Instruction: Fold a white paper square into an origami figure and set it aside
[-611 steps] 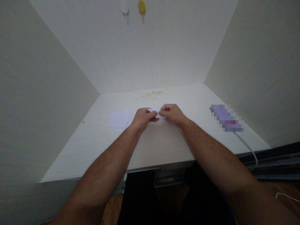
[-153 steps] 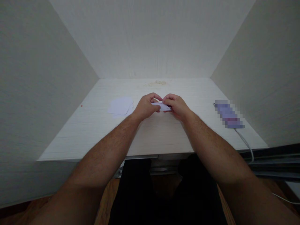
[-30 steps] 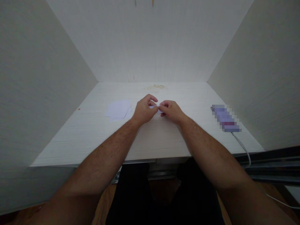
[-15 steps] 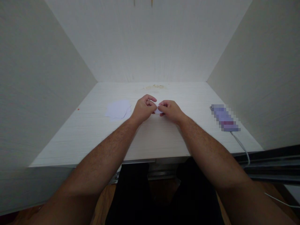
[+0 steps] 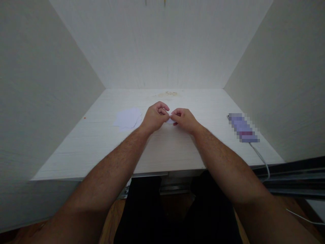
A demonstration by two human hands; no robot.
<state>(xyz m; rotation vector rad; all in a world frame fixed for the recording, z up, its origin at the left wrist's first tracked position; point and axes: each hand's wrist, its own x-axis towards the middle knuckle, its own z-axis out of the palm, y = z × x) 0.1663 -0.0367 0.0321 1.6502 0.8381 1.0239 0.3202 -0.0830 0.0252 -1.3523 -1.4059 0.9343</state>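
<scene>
Head view: paper (image 5: pixel 170 121) in fingers (image 5: pixel 165 117), well inside table edge (image 5: pixel 170 170).

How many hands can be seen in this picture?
2. The left hand is just right of the stacked white sheets; the right hand is beside it. Both are at a small white paper, partly hidden by the fingers.

Head camera: worn above the legs (image 5: pixel 144 203), facing forward and down — a wide view.
Desk (image 5: pixel 172 149): seen from above its near edge, across the middle.
Left hand (image 5: pixel 155 117), right hand (image 5: pixel 185 118): near centre, farther off than the arms (image 5: pixel 114 162).
Back wall (image 5: pixel 162 51): faced squarely — side walls (image 5: pixel 50 84) flank it.
</scene>
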